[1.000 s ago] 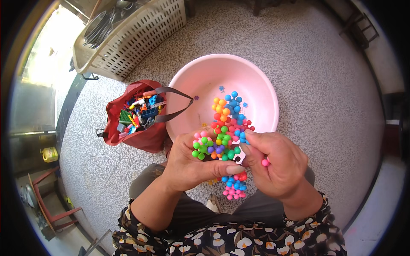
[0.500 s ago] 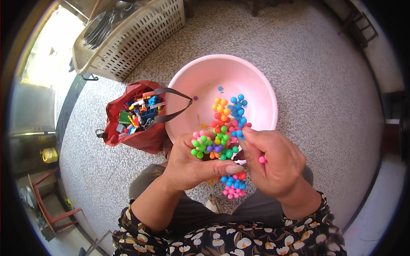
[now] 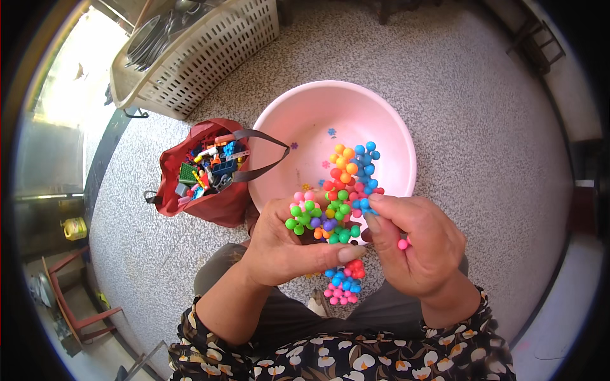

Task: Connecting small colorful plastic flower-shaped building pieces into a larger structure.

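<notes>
A many-coloured cluster of joined knobbly toy pieces with round ball tips (image 3: 342, 195) is held up over my lap and the near rim of the tub. My left hand (image 3: 284, 238) is closed round its left side, thumb across the lower part. My right hand (image 3: 413, 238) pinches a blue piece at the cluster's right edge between thumb and forefinger. A small pink piece (image 3: 403, 244) pokes out from the curled fingers of that hand, mostly hidden. Below my left thumb hang red, blue and pink pieces (image 3: 343, 282).
Beyond my hands stands a pink round tub (image 3: 267, 127) with flower prints inside. To its left sits a red bag (image 3: 222, 206) of mixed toy pieces, its grey strap touching the tub. A cream slatted basket (image 3: 203, 63) with metalware stands far left, a reddish wooden frame (image 3: 82, 324) lower left.
The upper part of the cluster and my right hand have shifted slightly right. The hanging lower end has swung a little left and down. Both hands keep their hold.
</notes>
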Tool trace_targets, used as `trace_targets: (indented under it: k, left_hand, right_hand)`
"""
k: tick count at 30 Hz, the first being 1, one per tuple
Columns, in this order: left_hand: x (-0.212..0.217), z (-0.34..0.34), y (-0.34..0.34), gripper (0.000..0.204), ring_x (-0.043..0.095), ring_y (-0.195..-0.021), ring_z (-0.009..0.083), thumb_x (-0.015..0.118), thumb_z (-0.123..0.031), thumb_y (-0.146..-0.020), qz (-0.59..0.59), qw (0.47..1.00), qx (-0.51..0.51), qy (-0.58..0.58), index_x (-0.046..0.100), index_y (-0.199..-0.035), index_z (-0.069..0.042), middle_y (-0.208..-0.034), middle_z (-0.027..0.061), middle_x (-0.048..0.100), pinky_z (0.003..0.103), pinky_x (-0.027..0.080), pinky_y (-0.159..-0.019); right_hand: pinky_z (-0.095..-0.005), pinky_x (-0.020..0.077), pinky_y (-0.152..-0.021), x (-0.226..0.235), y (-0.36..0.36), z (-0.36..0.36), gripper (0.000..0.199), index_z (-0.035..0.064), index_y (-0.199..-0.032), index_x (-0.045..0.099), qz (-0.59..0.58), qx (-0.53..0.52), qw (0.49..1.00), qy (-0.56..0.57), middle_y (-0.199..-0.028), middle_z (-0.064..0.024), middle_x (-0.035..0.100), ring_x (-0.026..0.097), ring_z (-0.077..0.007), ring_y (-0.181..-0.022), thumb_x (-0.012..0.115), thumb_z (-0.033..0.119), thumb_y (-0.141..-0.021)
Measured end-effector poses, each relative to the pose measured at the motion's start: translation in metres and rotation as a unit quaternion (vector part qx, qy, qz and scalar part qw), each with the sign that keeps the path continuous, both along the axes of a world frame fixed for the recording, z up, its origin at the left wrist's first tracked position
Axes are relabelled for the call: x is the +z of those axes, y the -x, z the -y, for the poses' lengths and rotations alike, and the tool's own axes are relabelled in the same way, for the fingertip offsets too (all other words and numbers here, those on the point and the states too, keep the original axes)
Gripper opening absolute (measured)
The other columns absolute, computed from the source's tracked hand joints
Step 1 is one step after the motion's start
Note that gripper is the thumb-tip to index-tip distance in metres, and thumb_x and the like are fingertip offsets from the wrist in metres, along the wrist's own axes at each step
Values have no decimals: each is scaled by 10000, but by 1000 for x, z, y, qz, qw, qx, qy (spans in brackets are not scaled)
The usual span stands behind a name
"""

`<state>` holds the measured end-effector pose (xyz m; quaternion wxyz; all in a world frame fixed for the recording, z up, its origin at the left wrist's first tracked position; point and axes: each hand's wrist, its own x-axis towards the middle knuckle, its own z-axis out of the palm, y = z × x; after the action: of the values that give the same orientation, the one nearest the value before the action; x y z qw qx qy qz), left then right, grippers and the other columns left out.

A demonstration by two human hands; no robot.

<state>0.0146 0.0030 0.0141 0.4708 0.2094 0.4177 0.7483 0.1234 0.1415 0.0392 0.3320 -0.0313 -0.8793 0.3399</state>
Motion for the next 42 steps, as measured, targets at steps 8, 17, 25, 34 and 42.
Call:
trace_targets:
  k: [8, 17, 25, 34, 42]
  left_hand:
    - [4, 2, 4, 476, 590, -939, 172, 700, 22, -684, 105, 993, -18, 42, 528, -1127, 35, -1040, 111, 601, 323, 495, -816]
    - [-5, 5, 4, 543, 601, -918, 195, 701, -1, -688, 147, 989, -24, 20, 469, -1175, 60, -1029, 139, 596, 311, 520, -750]
    - [-2, 6, 6, 504, 599, -871, 160, 707, -13, -694, 127, 992, -19, 18, 497, -1146, 65, -1012, 120, 606, 257, 500, -686]
    - [3, 4, 3, 495, 600, -918, 185, 706, 4, -700, 142, 989, -6, 30, 503, -1149, 59, -1042, 129, 599, 294, 485, -801]
    - [1, 2, 3, 437, 594, -858, 127, 733, -12, -695, 82, 995, -4, 64, 541, -1084, 38, -957, 68, 618, 269, 473, -795]
  right_hand:
    - [-240, 469, -503, 1, -5, -3, 273, -44, -997, 588, 39, 10, 991, 131, -785, -123, 631, 601, -177, -596, 686, 22, -751]
    - [-244, 370, -499, -8, 2, -29, 359, -45, -1188, 399, 20, 77, 648, 757, -841, -54, 507, 468, -105, -608, 446, 149, -890]
    - [-278, 498, -617, -3, 4, -25, 309, -22, -1186, 413, 44, 20, 709, 704, -1048, -146, 550, 595, -174, -722, 451, 139, -925]
    - [-231, 491, -656, -10, -5, -17, 209, -25, -1000, 581, 15, 2, 884, 466, -928, -114, 610, 606, -149, -712, 631, 82, -828]
    - [-266, 508, -689, 3, -1, -20, 182, 10, -918, 643, 12, 17, 996, 92, -863, -133, 621, 625, -211, -742, 679, 9, -740]
